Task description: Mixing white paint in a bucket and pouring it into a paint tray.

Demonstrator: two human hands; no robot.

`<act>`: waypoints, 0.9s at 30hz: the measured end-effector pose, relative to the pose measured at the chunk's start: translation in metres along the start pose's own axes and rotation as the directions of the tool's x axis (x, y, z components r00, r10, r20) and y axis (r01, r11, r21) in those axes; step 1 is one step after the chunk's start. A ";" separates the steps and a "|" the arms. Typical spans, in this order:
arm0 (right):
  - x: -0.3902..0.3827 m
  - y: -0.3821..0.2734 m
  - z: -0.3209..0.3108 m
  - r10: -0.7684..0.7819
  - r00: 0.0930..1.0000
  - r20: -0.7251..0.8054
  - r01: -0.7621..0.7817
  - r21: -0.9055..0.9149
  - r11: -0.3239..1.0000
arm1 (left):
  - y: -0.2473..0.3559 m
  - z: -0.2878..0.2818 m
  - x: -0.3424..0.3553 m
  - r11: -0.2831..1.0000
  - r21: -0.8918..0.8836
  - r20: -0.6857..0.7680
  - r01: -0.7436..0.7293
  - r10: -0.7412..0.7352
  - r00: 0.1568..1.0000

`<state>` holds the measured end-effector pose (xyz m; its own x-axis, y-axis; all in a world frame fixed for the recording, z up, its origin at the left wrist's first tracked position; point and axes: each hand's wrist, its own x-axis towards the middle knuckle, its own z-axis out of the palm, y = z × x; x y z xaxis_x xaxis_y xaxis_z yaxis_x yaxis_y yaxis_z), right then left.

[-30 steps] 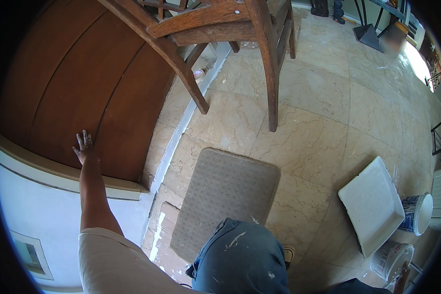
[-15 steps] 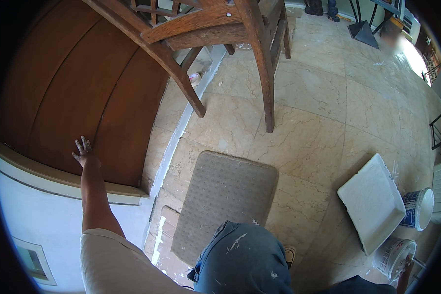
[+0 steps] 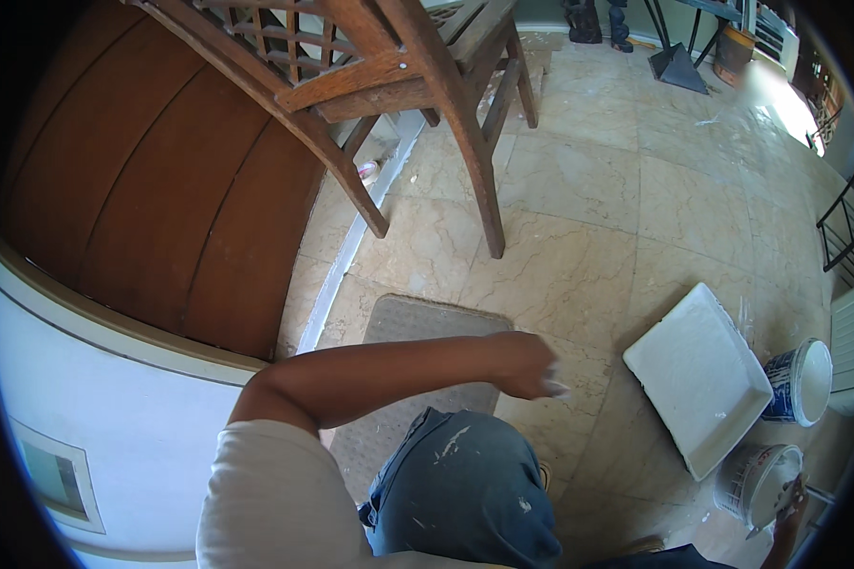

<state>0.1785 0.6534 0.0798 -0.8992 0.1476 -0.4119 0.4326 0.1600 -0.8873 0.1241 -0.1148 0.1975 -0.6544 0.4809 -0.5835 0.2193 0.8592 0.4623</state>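
My left arm crosses over a grey mat (image 3: pixel 436 318), and my left hand (image 3: pixel 522 365) hangs above the floor at the mat's right edge. Its whitish fingertips are smeared by motion and partly hidden behind the hand, so I cannot see whether it holds anything. At the lower right, my right hand (image 3: pixel 793 495) is closed at the rim of a white plastic bucket (image 3: pixel 745 479). What lies in its fingers is too small to make out. Beside that bucket stand a second bucket (image 3: pixel 795 384), blue and white, and a wide white tray (image 3: pixel 693 370).
A wooden chair (image 3: pixel 484 180) stands ahead on the tiled floor (image 3: pixel 579 256). To the left is a brown wooden door panel (image 3: pixel 161 199) above a white wall (image 3: pixel 114 398). A dark metal rack (image 3: pixel 844 223) is at the right, and a person's boots (image 3: pixel 620 28) show at the far end.
My left hand has left the brown door panel, where it lay with spread fingers, and swung right across the mat. The view has shifted slightly. My right hand stays by the bucket.
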 end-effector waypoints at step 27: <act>-0.022 -0.017 0.073 0.007 0.999 -0.046 0.018 0.524 0.852 | 0.394 0.177 0.273 0.398 -0.905 -0.023 -0.151 0.308 0.951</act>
<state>0.1858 0.5762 0.0889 -0.8922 0.1930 -0.4084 0.3184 -0.3726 -0.8716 0.1594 0.3860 0.1022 -0.5712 0.7183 -0.3972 -0.4690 0.1115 0.8761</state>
